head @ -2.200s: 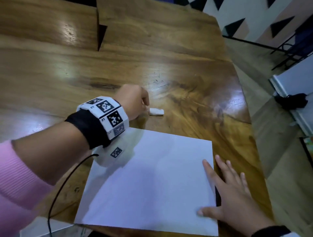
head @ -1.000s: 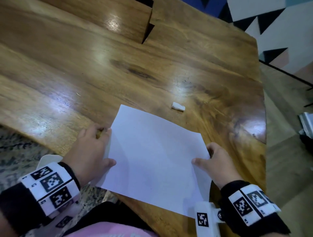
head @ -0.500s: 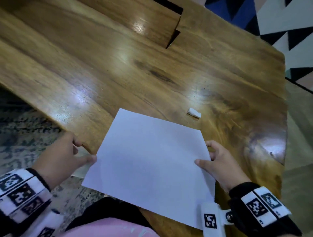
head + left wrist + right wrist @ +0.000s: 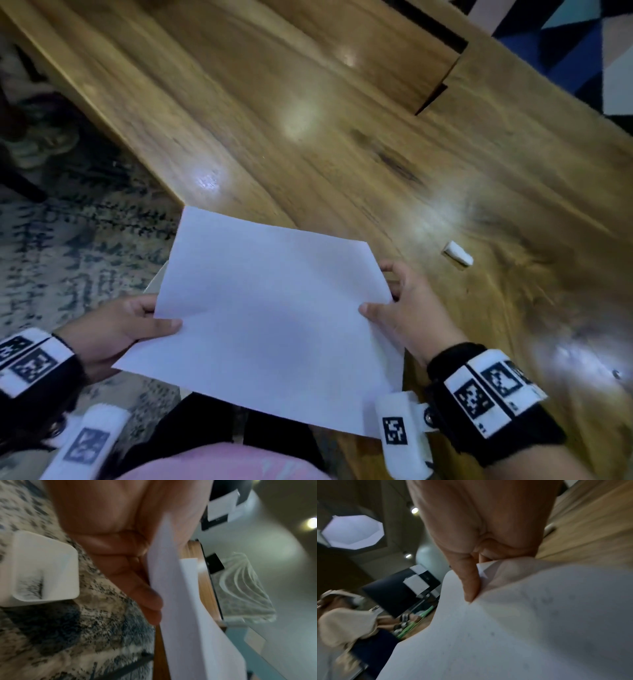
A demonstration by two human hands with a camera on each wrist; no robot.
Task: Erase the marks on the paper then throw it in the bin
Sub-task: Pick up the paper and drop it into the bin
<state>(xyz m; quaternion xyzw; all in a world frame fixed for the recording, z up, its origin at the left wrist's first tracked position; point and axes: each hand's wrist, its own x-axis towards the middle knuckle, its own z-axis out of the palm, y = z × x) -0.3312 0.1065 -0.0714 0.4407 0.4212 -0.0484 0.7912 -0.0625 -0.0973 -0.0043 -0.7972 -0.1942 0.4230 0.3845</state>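
A white sheet of paper (image 4: 274,315) hangs in the air off the near left corner of the wooden table (image 4: 342,144), held at both sides. My left hand (image 4: 161,322) pinches its left edge, thumb on top. My right hand (image 4: 380,305) pinches its right edge the same way. The left wrist view has the paper (image 4: 185,601) edge-on beside my left hand's fingers (image 4: 147,599). In the right wrist view my right hand's thumb (image 4: 471,585) presses a crease into the paper (image 4: 505,635). A small white eraser (image 4: 458,253) lies on the table to the right.
A white bin (image 4: 44,572) stands on the patterned rug (image 4: 77,635) below my left hand; the paper hides most of it in the head view. A person in light clothes (image 4: 342,615) is in the background of the right wrist view.
My left hand let go of the eraser and took the paper's left edge. Both hands lifted the sheet off the table and carried it left, past the table's edge.
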